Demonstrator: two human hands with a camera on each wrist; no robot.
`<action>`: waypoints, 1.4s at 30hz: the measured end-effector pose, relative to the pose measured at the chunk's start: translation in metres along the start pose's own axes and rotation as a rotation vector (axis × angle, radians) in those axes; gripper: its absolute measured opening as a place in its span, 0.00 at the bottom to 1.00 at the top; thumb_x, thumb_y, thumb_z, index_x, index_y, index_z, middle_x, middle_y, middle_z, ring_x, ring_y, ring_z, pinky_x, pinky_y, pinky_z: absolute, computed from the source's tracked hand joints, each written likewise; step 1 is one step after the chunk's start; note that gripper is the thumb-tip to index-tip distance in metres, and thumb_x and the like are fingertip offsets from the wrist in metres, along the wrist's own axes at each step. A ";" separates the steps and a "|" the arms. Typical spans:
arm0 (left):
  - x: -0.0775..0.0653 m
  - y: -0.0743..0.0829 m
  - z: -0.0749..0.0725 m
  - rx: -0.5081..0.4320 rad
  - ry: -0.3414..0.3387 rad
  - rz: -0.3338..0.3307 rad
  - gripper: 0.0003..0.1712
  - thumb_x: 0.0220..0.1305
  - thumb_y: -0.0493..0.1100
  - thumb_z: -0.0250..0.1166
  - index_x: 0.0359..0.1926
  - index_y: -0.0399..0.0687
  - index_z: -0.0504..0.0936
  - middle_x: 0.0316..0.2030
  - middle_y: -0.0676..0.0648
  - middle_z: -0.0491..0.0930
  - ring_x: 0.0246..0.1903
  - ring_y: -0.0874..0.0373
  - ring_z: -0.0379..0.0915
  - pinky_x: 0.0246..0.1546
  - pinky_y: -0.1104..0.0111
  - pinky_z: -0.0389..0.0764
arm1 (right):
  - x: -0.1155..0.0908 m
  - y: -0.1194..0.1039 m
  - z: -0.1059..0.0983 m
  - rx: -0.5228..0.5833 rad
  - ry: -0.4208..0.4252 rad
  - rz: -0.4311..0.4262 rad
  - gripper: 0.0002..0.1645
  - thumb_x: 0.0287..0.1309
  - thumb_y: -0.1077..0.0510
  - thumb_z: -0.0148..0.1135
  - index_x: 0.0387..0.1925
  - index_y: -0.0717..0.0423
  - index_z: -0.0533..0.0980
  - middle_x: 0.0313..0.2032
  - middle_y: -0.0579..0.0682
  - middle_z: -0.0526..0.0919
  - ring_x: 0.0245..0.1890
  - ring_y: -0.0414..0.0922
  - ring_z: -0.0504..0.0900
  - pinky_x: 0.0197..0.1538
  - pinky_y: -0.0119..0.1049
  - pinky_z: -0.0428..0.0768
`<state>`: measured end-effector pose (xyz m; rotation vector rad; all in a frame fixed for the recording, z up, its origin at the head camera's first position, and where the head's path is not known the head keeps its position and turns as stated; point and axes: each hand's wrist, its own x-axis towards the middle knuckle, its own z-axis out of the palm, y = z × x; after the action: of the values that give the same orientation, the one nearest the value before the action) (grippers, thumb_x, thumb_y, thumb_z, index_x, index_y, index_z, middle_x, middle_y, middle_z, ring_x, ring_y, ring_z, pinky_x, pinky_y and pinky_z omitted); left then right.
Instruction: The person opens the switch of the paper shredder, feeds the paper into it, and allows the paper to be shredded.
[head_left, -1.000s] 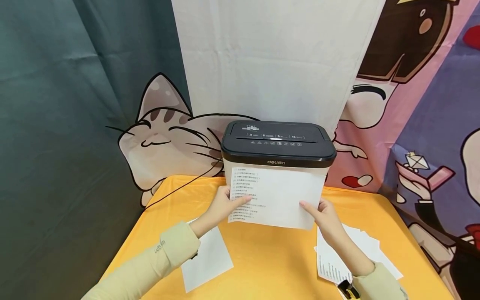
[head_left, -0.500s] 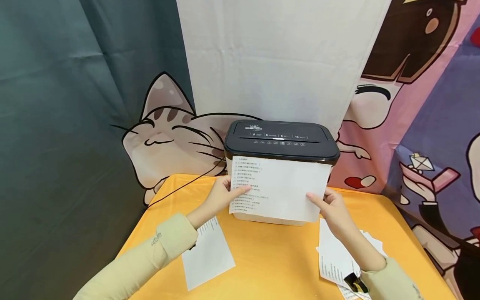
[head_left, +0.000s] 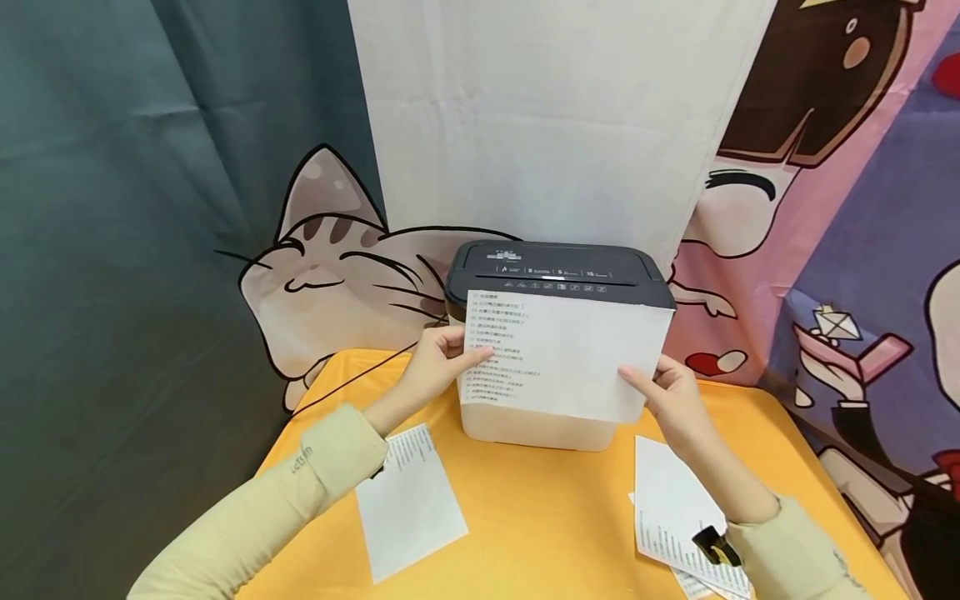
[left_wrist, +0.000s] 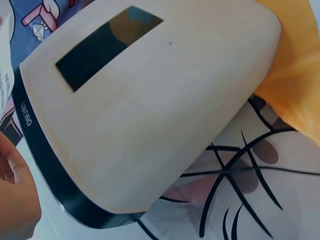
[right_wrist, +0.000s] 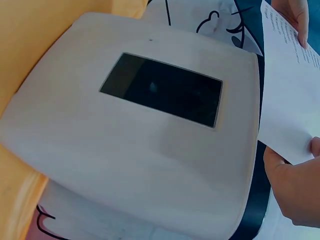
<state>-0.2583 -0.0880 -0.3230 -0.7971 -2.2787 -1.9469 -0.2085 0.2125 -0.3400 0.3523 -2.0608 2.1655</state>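
A printed sheet of paper [head_left: 562, 354] is stretched between both hands in front of a paper shredder [head_left: 536, 429]. My left hand [head_left: 444, 357] pinches its left side, thumb on the printed face. On the opposite side my right hand [head_left: 669, 393] pinches the sheet with thumb in front and fingers behind. The sheet's top edge overlaps the front of the dark shredder lid [head_left: 562, 258], just below the feed slot in the head view. In the right wrist view the paper [right_wrist: 287, 90] stands beside the lid's rim, and the shredder's dark window [right_wrist: 162, 89] faces the camera.
One printed sheet [head_left: 414, 508] lies on the yellow tablecloth [head_left: 540, 525] at the left. Several overlapping sheets [head_left: 671, 508] lie at the right, partly under the right forearm. A black cord [head_left: 360, 371] runs left from the shredder. A cartoon-printed curtain [head_left: 562, 125] hangs behind.
Both hands have raised the sheet of paper, so its top edge has gone from below the lid's front to over the lid. More of the shredder's lower body shows beneath it.
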 end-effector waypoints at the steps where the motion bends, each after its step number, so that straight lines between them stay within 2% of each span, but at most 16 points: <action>1: 0.001 0.002 -0.001 0.003 -0.003 0.005 0.13 0.59 0.32 0.64 0.44 0.28 0.81 0.40 0.31 0.82 0.31 0.66 0.82 0.35 0.69 0.83 | 0.000 -0.001 -0.001 -0.002 -0.001 -0.009 0.17 0.62 0.68 0.55 0.37 0.41 0.80 0.34 0.35 0.85 0.35 0.32 0.83 0.40 0.25 0.81; 11: 0.009 0.018 -0.009 0.052 0.000 0.026 0.08 0.58 0.32 0.64 0.37 0.27 0.81 0.35 0.31 0.83 0.27 0.66 0.81 0.31 0.71 0.81 | 0.008 -0.015 -0.009 -0.047 -0.033 -0.085 0.15 0.61 0.68 0.56 0.38 0.44 0.80 0.33 0.36 0.86 0.33 0.32 0.83 0.38 0.25 0.81; 17: 0.015 0.020 -0.017 0.166 -0.020 0.082 0.09 0.59 0.35 0.65 0.38 0.33 0.83 0.35 0.36 0.85 0.28 0.65 0.80 0.31 0.72 0.80 | 0.014 -0.021 -0.012 -0.109 -0.057 -0.099 0.12 0.61 0.67 0.57 0.38 0.46 0.79 0.32 0.37 0.86 0.33 0.33 0.83 0.39 0.24 0.80; 20: 0.017 0.021 -0.019 0.212 -0.033 0.078 0.09 0.59 0.36 0.65 0.39 0.35 0.84 0.35 0.38 0.85 0.27 0.64 0.79 0.30 0.72 0.79 | 0.016 -0.023 -0.014 -0.116 -0.067 -0.097 0.12 0.61 0.67 0.57 0.37 0.46 0.79 0.31 0.37 0.86 0.32 0.32 0.83 0.39 0.24 0.79; 26: 0.023 0.026 -0.018 0.223 -0.045 0.080 0.08 0.60 0.36 0.65 0.38 0.35 0.83 0.35 0.38 0.85 0.27 0.62 0.79 0.29 0.70 0.78 | 0.023 -0.030 -0.019 -0.115 -0.070 -0.118 0.13 0.60 0.68 0.57 0.38 0.46 0.79 0.31 0.37 0.86 0.32 0.32 0.83 0.38 0.24 0.81; 29: 0.028 0.028 -0.019 0.228 -0.038 0.097 0.07 0.60 0.36 0.65 0.36 0.34 0.83 0.34 0.38 0.85 0.27 0.61 0.80 0.30 0.67 0.81 | 0.026 -0.032 -0.022 -0.184 -0.074 -0.131 0.12 0.60 0.67 0.58 0.38 0.47 0.79 0.30 0.37 0.86 0.31 0.32 0.83 0.37 0.25 0.81; 33: 0.036 0.031 -0.020 0.245 -0.036 0.119 0.07 0.60 0.37 0.65 0.34 0.35 0.83 0.33 0.38 0.85 0.27 0.61 0.80 0.33 0.60 0.82 | 0.029 -0.033 -0.026 -0.376 -0.067 -0.160 0.07 0.59 0.65 0.60 0.38 0.52 0.79 0.29 0.33 0.85 0.29 0.32 0.83 0.34 0.25 0.81; 35: 0.039 0.032 -0.021 0.258 -0.033 0.139 0.06 0.60 0.37 0.65 0.32 0.35 0.83 0.32 0.39 0.84 0.26 0.60 0.79 0.30 0.64 0.81 | 0.030 -0.033 -0.028 -0.459 -0.066 -0.183 0.06 0.58 0.65 0.61 0.38 0.58 0.79 0.29 0.30 0.84 0.28 0.32 0.83 0.32 0.25 0.80; 38: 0.043 0.032 -0.022 0.270 -0.026 0.164 0.06 0.59 0.36 0.65 0.30 0.34 0.82 0.29 0.38 0.83 0.24 0.58 0.76 0.26 0.71 0.75 | 0.034 -0.035 -0.029 -0.526 -0.062 -0.225 0.10 0.58 0.65 0.61 0.41 0.67 0.78 0.30 0.27 0.83 0.29 0.31 0.82 0.34 0.22 0.79; 42: 0.049 0.033 -0.025 0.270 -0.011 0.170 0.06 0.59 0.35 0.65 0.30 0.34 0.82 0.30 0.38 0.83 0.24 0.56 0.74 0.26 0.75 0.72 | 0.043 -0.038 -0.031 -0.528 -0.043 -0.249 0.11 0.57 0.65 0.62 0.42 0.67 0.78 0.31 0.25 0.82 0.31 0.28 0.82 0.38 0.19 0.77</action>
<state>-0.2950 -0.0908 -0.2704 -0.9339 -2.3244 -1.5275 -0.2424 0.2432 -0.2936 0.5511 -2.3568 1.4204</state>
